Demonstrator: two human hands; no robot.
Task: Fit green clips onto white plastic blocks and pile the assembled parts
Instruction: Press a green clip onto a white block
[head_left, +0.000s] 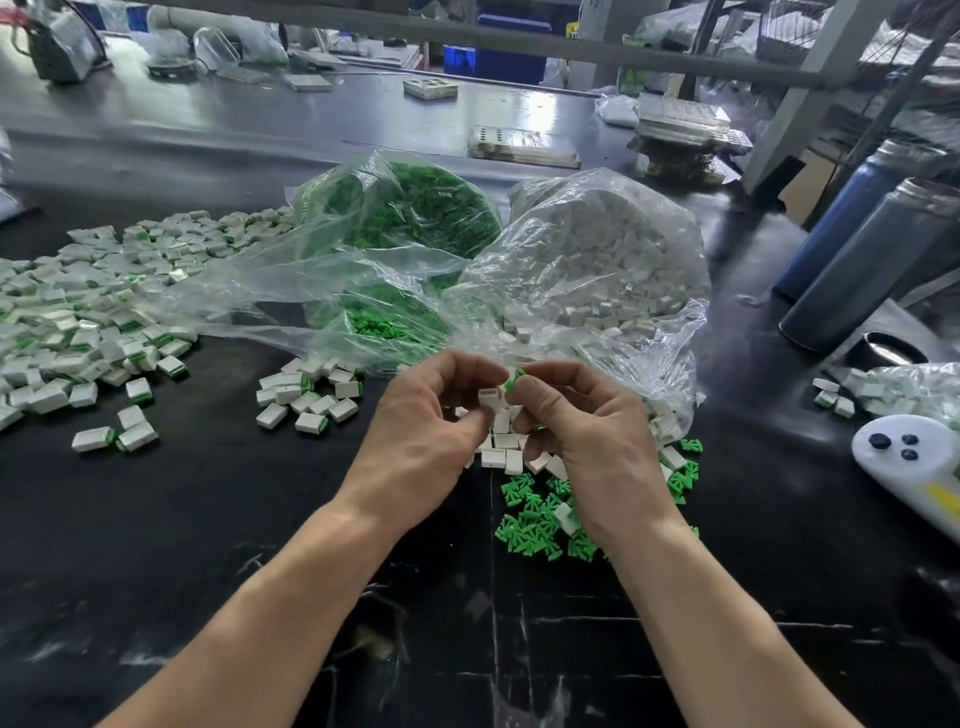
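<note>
At the far left of the black workbench (208, 519), a broad pile of assembled parts (78, 312) is spread, apparently so that finished pieces stay apart from raw stock; its left edge is cut off by the frame. A smaller cluster of finished pieces (306, 395) is seen nearer the centre. Behind, an opened clear bag of green clips (405, 213) and, to its right, an opened clear bag of white blocks (597, 260) are laid with their mouths toward the worker, seemingly for easy reach; the crinkled film blurs much of the contents. At near centre, a white block (491, 399) is pinched by the left hand (426, 431), fingers curled round it, while a green clip (515, 378) is pinched between thumb and forefinger of the right hand (587, 431) and held just beside the block, evidently lined up for fitting. Whether clip and block touch cannot be told. Loose blocks (501, 449) and loose clips (535, 514) beneath the hands are partly hidden by the right wrist. At the right, two dark cylindrical flasks (872, 260) and a white controller-like device (909, 462) are cropped by the edge.
</note>
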